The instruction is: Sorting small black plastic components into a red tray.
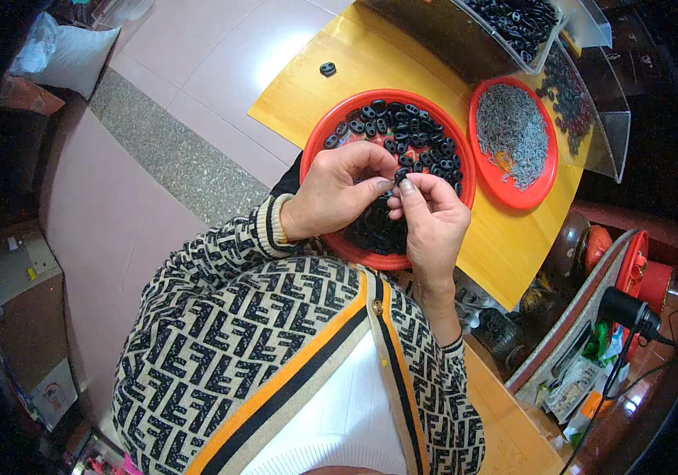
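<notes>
My left hand (339, 190) and my right hand (436, 218) meet over a round red tray (470, 170). Between their fingertips is a small black plastic cord lock (401, 173), gripped by both hands and partly covered by the fingers. Many similar black two-holed pieces (438, 142) lie loose in the tray below, spread along its far and right sides and heaped at the near side. To the right, a smaller red oval tray (531, 198) holds a pile of thin grey metal parts that look like small springs (511, 131).
Both trays rest on a yellow tabletop (402, 67). One black piece (327, 70) lies alone near its far left edge. Clear plastic bins (505, 47) with black parts stand at the back right. A black cylindrical device (628, 309) on a stand is at the right.
</notes>
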The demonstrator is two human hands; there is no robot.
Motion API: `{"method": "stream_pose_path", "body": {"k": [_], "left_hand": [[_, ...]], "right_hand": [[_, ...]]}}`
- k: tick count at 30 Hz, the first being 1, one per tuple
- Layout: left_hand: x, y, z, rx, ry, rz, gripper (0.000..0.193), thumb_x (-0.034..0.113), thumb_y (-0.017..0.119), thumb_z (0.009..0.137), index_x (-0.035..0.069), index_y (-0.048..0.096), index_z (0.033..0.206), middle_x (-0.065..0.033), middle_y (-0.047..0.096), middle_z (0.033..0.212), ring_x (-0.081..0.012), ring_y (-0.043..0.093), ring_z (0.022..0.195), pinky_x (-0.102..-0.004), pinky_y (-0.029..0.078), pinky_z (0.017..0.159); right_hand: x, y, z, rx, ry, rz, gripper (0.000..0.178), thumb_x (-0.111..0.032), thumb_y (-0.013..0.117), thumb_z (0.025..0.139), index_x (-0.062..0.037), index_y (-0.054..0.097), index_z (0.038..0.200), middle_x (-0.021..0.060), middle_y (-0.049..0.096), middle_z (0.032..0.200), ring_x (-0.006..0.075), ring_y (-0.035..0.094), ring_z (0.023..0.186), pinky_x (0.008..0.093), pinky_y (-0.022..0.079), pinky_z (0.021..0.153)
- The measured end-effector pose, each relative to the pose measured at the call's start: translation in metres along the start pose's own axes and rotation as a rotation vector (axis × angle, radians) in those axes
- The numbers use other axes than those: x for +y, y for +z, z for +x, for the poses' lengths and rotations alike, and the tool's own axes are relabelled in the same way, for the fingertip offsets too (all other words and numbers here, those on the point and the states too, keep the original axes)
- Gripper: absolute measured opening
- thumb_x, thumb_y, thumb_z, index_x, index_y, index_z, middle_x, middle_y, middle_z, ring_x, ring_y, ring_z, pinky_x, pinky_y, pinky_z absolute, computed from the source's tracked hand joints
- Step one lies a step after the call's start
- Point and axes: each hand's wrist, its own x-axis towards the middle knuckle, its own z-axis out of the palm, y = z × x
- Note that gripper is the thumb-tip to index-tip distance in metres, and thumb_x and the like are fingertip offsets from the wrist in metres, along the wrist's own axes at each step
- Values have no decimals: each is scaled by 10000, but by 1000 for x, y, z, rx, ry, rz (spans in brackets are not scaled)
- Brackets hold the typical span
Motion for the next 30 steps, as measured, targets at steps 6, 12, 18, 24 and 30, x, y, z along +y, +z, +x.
{"method": "stream_pose_path", "body": {"k": [6, 12, 18, 24, 30], "left_hand": [[0, -1, 0, -7, -15, 5, 143, -52, 588, 733, -33, 567, 874, -70, 599, 810, -99, 579, 752, -222, 483, 661], [8, -1, 2, -63, 25, 198, 165, -63, 594, 735, -21, 562, 890, -42, 580, 839, -92, 550, 776, -222, 469, 687], [5, -2, 7, -89, 69, 286, 123, -62, 604, 692, -23, 556, 799, -87, 586, 701, -125, 572, 648, -249, 468, 584], [9, -4, 12, -317, -27, 444, 185, -53, 615, 714, -25, 557, 887, -39, 576, 779, -96, 547, 723, -228, 465, 662], [1, 2, 8, -188, -230, -180, 253, -49, 603, 748, -60, 491, 975, -43, 554, 797, -91, 547, 737, -214, 470, 669]], "right_hand": [[1, 0, -1, -1, -2, -66, 98, -71, 578, 816, 12, 585, 870, 7, 586, 725, 40, 530, 607, 168, 437, 524], [8, -2, -2, 18, -100, -218, 63, -44, 578, 803, 15, 587, 821, -17, 563, 660, 21, 484, 578, 171, 392, 509], [9, -3, -3, 12, -87, -256, 47, -29, 568, 797, 15, 582, 794, -22, 543, 620, 16, 458, 545, 178, 374, 482], [12, -10, -3, -18, 32, -203, 52, -43, 546, 813, 7, 556, 802, 7, 566, 652, 37, 499, 539, 176, 412, 489], [14, -16, 2, -29, 112, 171, 98, -62, 519, 837, 32, 544, 847, 132, 629, 875, 79, 550, 587, 186, 458, 500]]}}
